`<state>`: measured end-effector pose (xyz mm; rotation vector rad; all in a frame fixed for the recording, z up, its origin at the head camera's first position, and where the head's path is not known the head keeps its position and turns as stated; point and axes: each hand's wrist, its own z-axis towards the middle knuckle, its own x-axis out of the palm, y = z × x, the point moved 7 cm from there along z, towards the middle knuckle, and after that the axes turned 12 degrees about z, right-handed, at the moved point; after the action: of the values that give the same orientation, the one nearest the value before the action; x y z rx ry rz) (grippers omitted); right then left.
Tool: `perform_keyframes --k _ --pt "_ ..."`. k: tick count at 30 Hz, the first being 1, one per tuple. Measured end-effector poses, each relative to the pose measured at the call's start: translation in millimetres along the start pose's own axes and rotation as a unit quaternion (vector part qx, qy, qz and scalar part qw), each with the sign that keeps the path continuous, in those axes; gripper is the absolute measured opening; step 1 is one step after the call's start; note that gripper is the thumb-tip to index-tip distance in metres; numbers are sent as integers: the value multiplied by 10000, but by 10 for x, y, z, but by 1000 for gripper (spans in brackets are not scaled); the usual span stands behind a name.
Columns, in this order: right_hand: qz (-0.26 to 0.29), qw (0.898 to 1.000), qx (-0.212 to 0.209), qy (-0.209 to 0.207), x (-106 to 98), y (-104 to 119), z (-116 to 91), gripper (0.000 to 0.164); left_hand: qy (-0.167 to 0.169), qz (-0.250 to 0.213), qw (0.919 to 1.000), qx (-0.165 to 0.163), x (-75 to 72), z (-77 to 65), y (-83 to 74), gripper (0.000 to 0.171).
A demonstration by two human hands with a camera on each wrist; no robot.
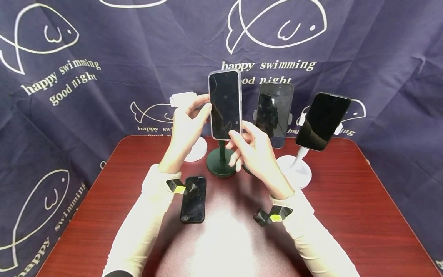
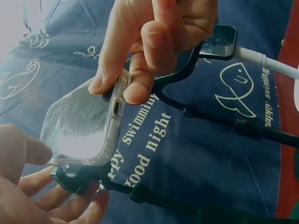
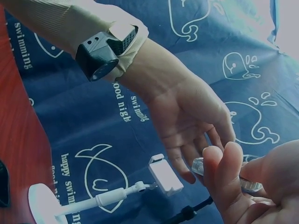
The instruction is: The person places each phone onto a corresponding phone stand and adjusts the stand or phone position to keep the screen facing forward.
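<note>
A phone in a clear case [image 1: 225, 105] stands upright at a dark green phone stand [image 1: 221, 163], its dark screen facing me. My left hand [image 1: 188, 127] grips its left edge, thumb on the front side; in the left wrist view, those fingers reach behind it around the green clamp [image 2: 77, 179]. At the lower right corner, my right hand [image 1: 256, 154] pinches the phone between thumb and fingers, close to the charging port [image 2: 117, 108]. Seen from the right wrist, only small bits of the clear case [image 3: 251, 184] show between the hands.
Another phone [image 1: 194, 204] lies flat on the red-brown table [image 1: 346, 227]. Right of the hands, one phone [image 1: 275, 115] sits in a dark stand and a tilted phone [image 1: 323, 121] in a white stand [image 1: 294, 169]. A phoneless white stand [image 3: 166, 177] is at the left, before a fish-printed cloth [image 1: 145, 50].
</note>
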<state>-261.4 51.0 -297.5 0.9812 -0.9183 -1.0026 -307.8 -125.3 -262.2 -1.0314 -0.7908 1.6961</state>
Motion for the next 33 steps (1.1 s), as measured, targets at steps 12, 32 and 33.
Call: perform_keyframes --k 12,32,33 --pt "63 10000 -39 25 20 -3 17 19 -11 -123 9997 -205 30 17 71 30" --pt "137 9999 -56 -7 4 -5 23 26 -48 141 9996 -225 34 34 109 30" --pt "139 9999 -56 -6 5 -4 22 26 -48 134 9996 -232 32 33 111 30"
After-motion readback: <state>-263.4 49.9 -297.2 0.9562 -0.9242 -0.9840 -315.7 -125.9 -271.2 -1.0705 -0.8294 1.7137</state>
